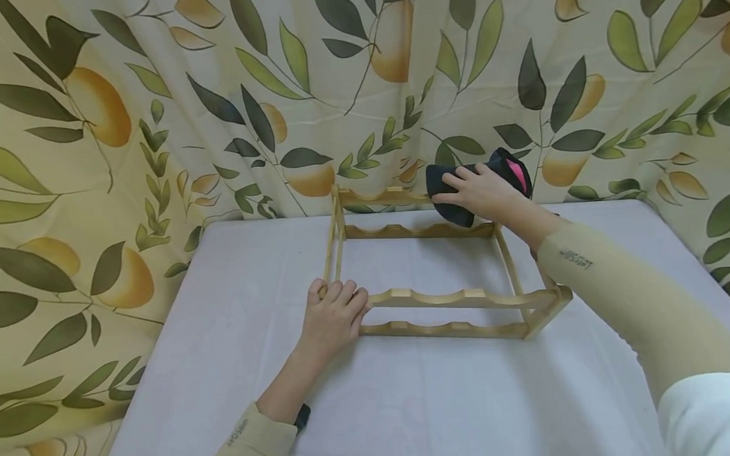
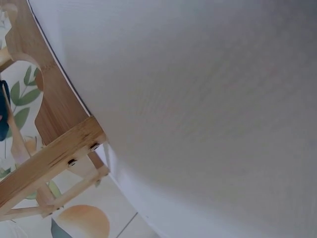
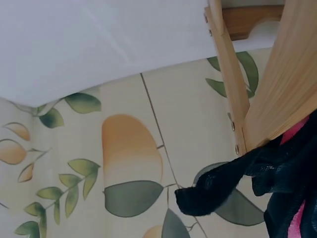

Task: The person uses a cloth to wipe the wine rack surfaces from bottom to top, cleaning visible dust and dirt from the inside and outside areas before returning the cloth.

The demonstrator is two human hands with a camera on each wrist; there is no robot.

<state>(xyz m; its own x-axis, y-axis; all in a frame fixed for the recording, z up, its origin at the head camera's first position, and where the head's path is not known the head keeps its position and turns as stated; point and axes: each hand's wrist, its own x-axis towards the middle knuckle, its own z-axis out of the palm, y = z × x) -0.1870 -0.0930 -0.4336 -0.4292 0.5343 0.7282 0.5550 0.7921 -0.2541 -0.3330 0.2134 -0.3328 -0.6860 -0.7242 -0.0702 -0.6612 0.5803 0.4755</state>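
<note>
A light wooden rack [image 1: 432,299] with scalloped rails stands on the white-covered table. At its front left corner my left hand [image 1: 333,318] grips the frame, fingers curled over the top. My right hand [image 1: 482,191] holds a bundled dark cloth [image 1: 450,212] with a pink patch at its right end, over the rack's upper back rail [image 1: 383,197]. In the right wrist view, loose folds of the dark cloth [image 3: 213,191] hang beside the rack's end, with pink showing between them. The left wrist view shows screws in the wooden frame [image 2: 59,161] but not the hand.
The white table cover [image 1: 223,376] reaches to a hanging curtain [image 1: 223,167] printed with leaves and orange fruit, which stands close behind the rack. A dark band [image 1: 303,417] sits at the left wrist. Beige sleeves cover both forearms.
</note>
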